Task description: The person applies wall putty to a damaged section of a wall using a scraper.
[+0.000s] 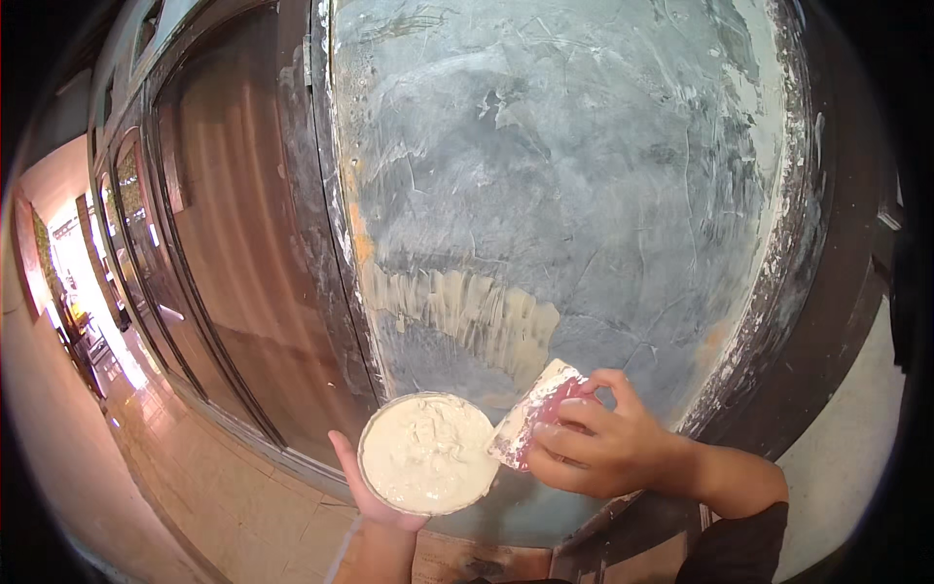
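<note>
While the head camera looks down past both forearms, it shows the left hand (368,494) cradling a round bowl (443,512) from underneath, its thumb standing up along the left side and the other fingers hidden below. Cream-coloured paste (428,453) fills the bowl almost to the brim, its surface lumpy and ridged. To the right, the right hand (603,443) grips a flat reddish scraper (537,417), fingers bent over its right-hand part; its paste-smeared left edge reaches the bowl's right rim, though I cannot tell whether the two touch. Behind them rises a blue-grey wall panel (545,214) with a streaky cream patch (477,316) just above the bowl, and a brown wooden door (243,214) stands to the left.

Judging by its fullness, the bowl is likely fairly heavy and apt to tip if held by one side, so a spread palm centred under the base, with the thumb steadying the wall, seems the sound hold. The paste looks thick, soft and sticky, holding its peaks rather than running; wet smears could make the rim slippery. The scraper is probably light and thin, perhaps slightly springy, and not fragile. It is best taken by the cleaner reddish part away from the coated edge, fingers on one face and thumb on the other.
</note>
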A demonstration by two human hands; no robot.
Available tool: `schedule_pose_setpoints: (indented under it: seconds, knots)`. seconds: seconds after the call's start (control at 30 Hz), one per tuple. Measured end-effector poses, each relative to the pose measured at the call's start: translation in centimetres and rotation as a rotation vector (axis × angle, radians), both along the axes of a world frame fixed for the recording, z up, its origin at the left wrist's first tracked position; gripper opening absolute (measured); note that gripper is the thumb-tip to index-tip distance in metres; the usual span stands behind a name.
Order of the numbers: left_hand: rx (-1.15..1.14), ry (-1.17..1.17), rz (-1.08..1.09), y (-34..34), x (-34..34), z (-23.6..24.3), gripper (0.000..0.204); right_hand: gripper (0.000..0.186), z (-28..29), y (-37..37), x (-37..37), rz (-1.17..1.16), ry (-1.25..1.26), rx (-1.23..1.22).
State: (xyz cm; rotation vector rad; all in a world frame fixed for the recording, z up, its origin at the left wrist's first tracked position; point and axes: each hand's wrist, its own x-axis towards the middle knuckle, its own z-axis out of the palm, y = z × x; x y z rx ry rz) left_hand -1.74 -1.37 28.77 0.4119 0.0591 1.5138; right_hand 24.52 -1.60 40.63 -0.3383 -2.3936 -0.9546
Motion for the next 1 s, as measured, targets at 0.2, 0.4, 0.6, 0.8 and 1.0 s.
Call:
schedule_pose_setpoints:
  seconds: [0.2,0.4,0.6,0.8,1.0]
  knots:
    - [0.11,-0.028,-0.077,0.3,-0.2,0.9,0.101,0.023,2.6,-1.4,0.2,0.033,-0.071,0.043]
    - [-0.053,-0.234,-0.26,0.1,-0.5,0.8,0.109,0.026,4.2,-1.8,0.4,-0.006,-0.133,-0.012]
    - [-0.049,-0.169,-0.292,0.5,-0.4,-1.1,0.11,0.026,3.8,-1.6,0.4,0.032,-0.138,-0.052]
    - [-0.039,-0.109,-0.29,0.3,-0.3,-1.2,0.107,0.025,3.3,-0.8,0.4,0.037,-0.206,-0.065]
    - [-0.016,-0.053,-0.238,0.1,0.3,-0.5,0.109,0.024,2.6,-0.9,0.2,0.042,-0.181,-0.097]
